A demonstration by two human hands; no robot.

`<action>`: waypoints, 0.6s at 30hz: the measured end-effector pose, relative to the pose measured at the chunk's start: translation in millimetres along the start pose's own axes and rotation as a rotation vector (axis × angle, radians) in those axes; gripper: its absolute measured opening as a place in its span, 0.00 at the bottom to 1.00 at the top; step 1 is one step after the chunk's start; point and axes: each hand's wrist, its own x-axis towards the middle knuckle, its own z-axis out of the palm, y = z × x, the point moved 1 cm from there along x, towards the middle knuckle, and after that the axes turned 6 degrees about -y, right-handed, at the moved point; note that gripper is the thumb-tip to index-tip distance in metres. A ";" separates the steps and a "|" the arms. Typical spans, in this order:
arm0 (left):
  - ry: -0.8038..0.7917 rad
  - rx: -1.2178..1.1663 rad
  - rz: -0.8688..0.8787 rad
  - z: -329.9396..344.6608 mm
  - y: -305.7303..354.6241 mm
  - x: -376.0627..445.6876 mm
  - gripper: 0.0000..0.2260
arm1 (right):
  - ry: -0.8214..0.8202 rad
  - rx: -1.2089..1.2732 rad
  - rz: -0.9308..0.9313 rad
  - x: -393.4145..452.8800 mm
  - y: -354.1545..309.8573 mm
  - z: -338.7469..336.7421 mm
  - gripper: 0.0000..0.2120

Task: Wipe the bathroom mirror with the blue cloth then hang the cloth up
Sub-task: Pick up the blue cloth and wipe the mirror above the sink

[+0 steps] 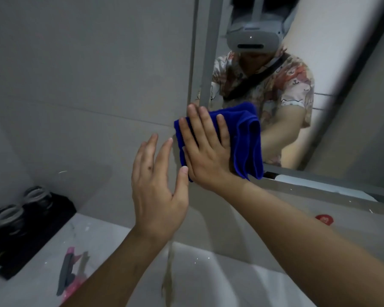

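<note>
Right hand (205, 149) flat, fingers straight and spread, pressing the blue cloth (246, 138) against the lower left corner of the mirror (341, 120); grip apart, nothing curled round the fabric. Cloth bunched, part over the mirror's edge onto the grey wall tile (87, 74). Left hand (157, 185) just beside, raised, fingers straight, grip apart, holding nothing. Below, a white sink (220, 273). On the desk (42, 273) at left, a black tray (27, 231) with 2 glasses (37, 196), and a pink-and-grey item (69, 271) lying nearer.
</note>
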 end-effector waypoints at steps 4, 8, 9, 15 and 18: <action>0.008 -0.029 -0.009 1.7 9.0 -10.5 0.25 | -0.105 0.046 -0.186 -11.9 13.9 -1.7 0.27; -0.006 -0.037 -0.005 6.2 21.9 -19.3 0.25 | -0.143 -0.014 -0.302 -30.3 35.4 -4.6 0.21; -0.013 -0.039 -0.007 7.4 25.9 -21.5 0.25 | -0.146 -0.049 -0.332 -36.1 41.5 -7.0 0.22; -0.030 -0.027 -0.030 18.9 53.8 -35.5 0.25 | -0.226 -0.224 -0.411 -70.2 85.4 -27.1 0.31; -0.036 -0.005 -0.024 28.2 70.9 -43.6 0.25 | -0.235 -0.252 -0.432 -84.1 101.6 -31.2 0.33</action>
